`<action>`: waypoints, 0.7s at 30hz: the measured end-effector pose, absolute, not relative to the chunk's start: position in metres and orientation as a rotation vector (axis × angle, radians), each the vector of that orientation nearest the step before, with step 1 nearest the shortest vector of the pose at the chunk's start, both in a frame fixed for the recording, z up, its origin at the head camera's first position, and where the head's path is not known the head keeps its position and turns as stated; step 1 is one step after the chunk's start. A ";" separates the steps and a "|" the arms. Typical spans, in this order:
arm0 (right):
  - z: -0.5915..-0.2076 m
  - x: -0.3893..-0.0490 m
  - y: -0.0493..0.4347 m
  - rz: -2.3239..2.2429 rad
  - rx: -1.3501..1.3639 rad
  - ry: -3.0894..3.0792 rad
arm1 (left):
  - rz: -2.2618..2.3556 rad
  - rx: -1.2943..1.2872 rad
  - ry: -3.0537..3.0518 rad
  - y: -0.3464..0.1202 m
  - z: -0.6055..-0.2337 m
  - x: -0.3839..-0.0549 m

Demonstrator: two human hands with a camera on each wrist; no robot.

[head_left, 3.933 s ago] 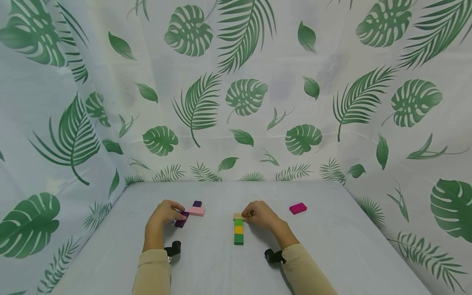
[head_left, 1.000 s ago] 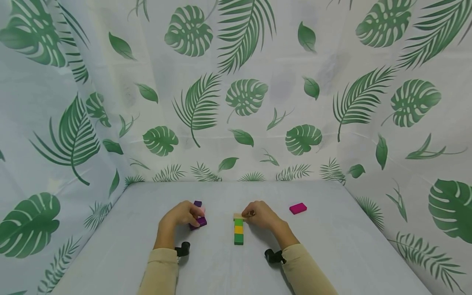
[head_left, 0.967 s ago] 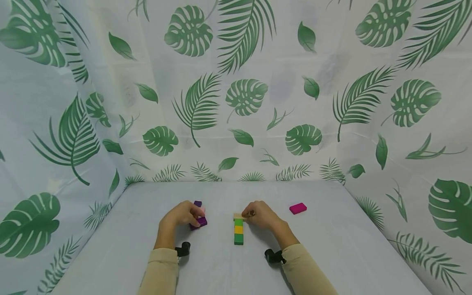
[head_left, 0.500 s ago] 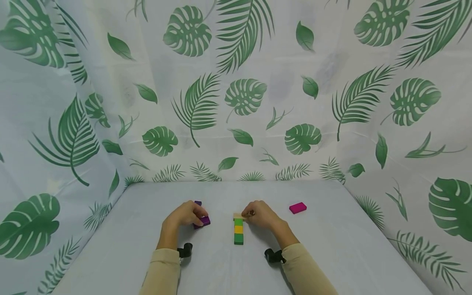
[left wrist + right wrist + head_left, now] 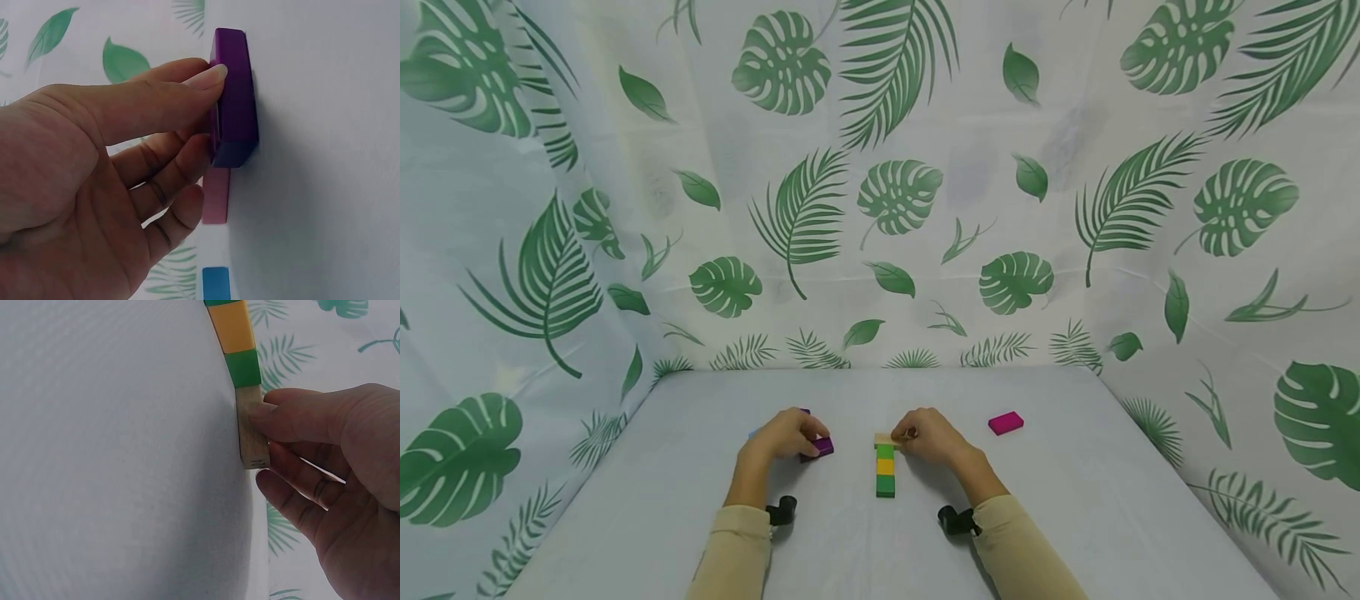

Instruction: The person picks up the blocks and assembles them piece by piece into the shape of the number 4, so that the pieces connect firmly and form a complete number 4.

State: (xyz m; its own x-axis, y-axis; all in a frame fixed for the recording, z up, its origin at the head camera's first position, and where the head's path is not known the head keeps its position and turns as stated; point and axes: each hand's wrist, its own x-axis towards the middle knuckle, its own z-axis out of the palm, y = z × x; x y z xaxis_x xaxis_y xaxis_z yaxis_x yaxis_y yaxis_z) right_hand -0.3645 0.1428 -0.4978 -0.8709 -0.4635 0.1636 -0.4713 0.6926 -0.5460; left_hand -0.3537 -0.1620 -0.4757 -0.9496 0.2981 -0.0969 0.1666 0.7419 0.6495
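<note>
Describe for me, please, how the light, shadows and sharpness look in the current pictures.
Head view: soft, fairly even light, with faint shadows below the left hand and right hand; left wrist view: dimmer, a broad blurry-edged shadow beside the purple block; right wrist view: also dim, a similar soft shadow beside the wooden block, whose edges look fairly sharp.

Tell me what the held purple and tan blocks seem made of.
Tan block: probably bare wood, matte and uncoated-looking, judging by its natural tone and faint streaks. Purple block: possibly painted wood, smooth and evenly coloured; with no grain showing, plastic is possible.
</note>
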 end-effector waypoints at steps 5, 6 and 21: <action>-0.498 -0.364 0.143 0.933 0.795 -2.877 | 1.006 0.394 2.760 -0.152 -0.477 -0.354; -0.498 -0.364 0.143 0.938 0.793 -2.878 | 1.003 0.389 2.763 -0.150 -0.478 -0.354; -0.496 -0.362 0.143 0.939 0.793 -2.879 | 0.934 0.422 2.807 -0.134 -0.478 -0.354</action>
